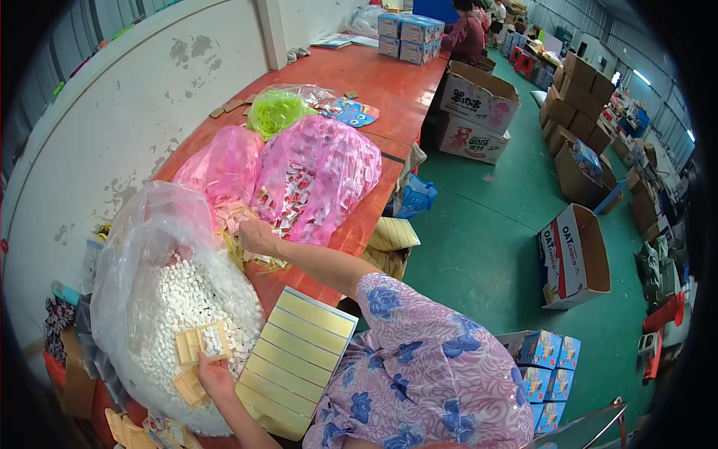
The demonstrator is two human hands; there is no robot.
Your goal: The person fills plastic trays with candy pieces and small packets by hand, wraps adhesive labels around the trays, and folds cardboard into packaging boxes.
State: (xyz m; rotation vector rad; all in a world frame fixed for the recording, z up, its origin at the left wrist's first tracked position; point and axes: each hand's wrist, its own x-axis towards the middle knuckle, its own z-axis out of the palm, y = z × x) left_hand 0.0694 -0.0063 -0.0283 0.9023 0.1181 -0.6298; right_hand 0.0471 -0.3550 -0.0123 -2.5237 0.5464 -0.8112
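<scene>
My left hand (217, 378) holds a small cream compartment tray (191, 346) over a big clear bag (112, 262) of small white pieces (176, 295). Some white pieces sit in one compartment of the tray. A second cream tray (191, 385) lies just below it on the bag. My right hand (256, 236) reaches to the mouth of a pink bag (224, 161), at a pile of small pinkish pieces (230, 215); its fingertips are too small to make out. Beside it, another pink bag (329, 165) holds many red and white packets (295, 194).
A yellow lined board (295, 359) lies before me on the red table (336, 75). Behind the bags is a bag of green shreds (277, 112). Cartons (479, 97) and an open box (572, 258) stand on the green floor. A person (467, 37) works at the far end.
</scene>
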